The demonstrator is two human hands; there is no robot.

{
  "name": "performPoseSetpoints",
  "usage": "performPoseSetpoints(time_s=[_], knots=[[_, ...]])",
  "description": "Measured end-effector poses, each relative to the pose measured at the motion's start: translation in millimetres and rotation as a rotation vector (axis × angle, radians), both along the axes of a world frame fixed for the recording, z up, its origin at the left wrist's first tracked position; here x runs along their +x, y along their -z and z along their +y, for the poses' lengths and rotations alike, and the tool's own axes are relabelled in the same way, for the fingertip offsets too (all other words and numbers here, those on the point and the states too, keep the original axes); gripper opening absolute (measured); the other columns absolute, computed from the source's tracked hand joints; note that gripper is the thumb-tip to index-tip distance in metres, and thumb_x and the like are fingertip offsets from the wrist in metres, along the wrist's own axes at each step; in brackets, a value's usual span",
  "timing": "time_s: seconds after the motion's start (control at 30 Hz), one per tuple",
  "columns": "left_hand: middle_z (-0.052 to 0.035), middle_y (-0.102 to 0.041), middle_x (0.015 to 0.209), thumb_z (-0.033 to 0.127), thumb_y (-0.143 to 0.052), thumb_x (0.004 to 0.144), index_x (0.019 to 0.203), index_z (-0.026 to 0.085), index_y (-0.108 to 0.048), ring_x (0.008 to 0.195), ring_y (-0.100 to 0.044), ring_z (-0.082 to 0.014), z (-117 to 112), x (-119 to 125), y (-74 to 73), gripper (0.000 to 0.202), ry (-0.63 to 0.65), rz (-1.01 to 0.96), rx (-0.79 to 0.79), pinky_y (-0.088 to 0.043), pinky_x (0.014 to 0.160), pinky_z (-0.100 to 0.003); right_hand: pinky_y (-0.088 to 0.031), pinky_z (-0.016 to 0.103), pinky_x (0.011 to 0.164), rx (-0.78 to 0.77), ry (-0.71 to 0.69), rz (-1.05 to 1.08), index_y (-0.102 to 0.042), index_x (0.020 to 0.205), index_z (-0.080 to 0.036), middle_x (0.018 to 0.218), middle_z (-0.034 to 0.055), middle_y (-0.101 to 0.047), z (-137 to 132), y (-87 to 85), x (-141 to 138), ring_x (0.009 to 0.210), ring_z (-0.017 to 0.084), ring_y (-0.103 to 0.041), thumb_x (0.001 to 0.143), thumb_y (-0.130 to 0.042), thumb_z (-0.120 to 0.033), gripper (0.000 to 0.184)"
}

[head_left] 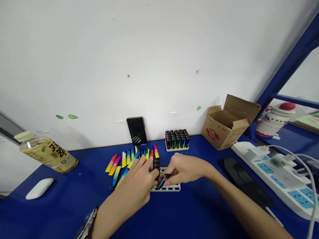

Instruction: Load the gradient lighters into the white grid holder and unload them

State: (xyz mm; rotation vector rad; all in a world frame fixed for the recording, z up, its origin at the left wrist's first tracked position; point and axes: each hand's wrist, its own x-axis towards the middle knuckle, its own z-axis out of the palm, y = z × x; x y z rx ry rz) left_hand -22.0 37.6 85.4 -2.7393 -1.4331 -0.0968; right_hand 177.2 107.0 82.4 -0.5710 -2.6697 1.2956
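Both my hands meet over a white slotted tray (171,188) on the blue table. My right hand (185,169) pinches a dark lighter (162,181), tilted over the tray. My left hand (138,182) is curled, its fingers on a few lighters (156,163) standing in the tray's left end. Several rainbow-coloured lighters (124,162) lie loose just behind and left of my left hand. Further back stands a second tray full of upright lighters (177,139).
A phone (136,130) leans on the white wall. An open cardboard box (228,122) sits back right, a power strip (276,176) with cables and a dark phone (239,172) to the right. A drink bottle (47,153) and a white case (40,188) are on the left.
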Motion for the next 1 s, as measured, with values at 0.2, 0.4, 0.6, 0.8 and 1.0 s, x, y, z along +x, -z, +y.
performPoseSetpoints(time_s=[0.2,0.4,0.6,0.8,1.0], knots=[[-0.007,-0.054,0.087,0.011,-0.047,0.084,0.08,0.018,-0.059,0.089,-0.047,-0.0245,6,0,5.5,0.015,0.004,0.052,0.009,-0.04,0.079,-0.04,-0.023,0.021,0.051,0.198,0.035,-0.115,-0.04,0.049,-0.014,0.043,-0.0103,-0.031,-10,6.5,-15,0.047,0.005,-0.016,0.084,-0.063,-0.028,0.044],[-0.0043,-0.055,0.092,0.028,-0.041,0.091,0.091,0.021,-0.055,0.087,-0.049,-0.0207,8,-10,-12.5,0.016,-0.03,-0.251,-0.113,-0.041,0.075,-0.034,-0.023,0.024,0.052,0.354,0.171,-0.24,-0.062,0.062,-0.015,0.051,-0.0033,-0.046,-19,10.0,-22,0.049,0.009,-0.031,0.087,-0.057,-0.041,0.037],[-0.0018,-0.059,0.081,0.048,-0.035,0.09,0.089,0.021,-0.053,0.068,-0.052,-0.016,55,-34,-5.8,0.033,-0.258,-0.736,-0.275,-0.043,0.063,-0.029,-0.031,0.022,0.056,0.143,0.042,-0.183,-0.061,0.056,-0.014,0.047,-0.0053,-0.049,-6,14.5,-18,0.045,0.006,-0.04,0.082,-0.063,-0.048,0.043],[-0.0086,-0.061,0.106,0.045,-0.05,0.079,0.08,0.018,-0.053,0.066,-0.054,-0.0128,123,-56,18.0,0.027,-0.471,-1.146,-0.238,-0.042,0.053,-0.026,-0.03,0.02,0.048,0.006,0.139,-0.08,-0.057,0.058,-0.013,0.049,-0.0037,-0.05,17,23.9,0,0.046,0.007,-0.044,0.086,-0.055,-0.043,0.041],[-0.0077,-0.062,0.1,0.039,-0.046,0.076,0.079,0.02,-0.051,0.069,-0.058,-0.0155,126,-61,12.6,0.02,-0.561,-1.23,0.02,-0.043,0.054,-0.027,-0.034,0.021,0.054,0.22,0.459,-0.024,-0.061,0.083,-0.014,0.066,0.0019,-0.06,29,46.4,-4,0.054,0.011,-0.054,0.094,-0.036,-0.025,0.03]])
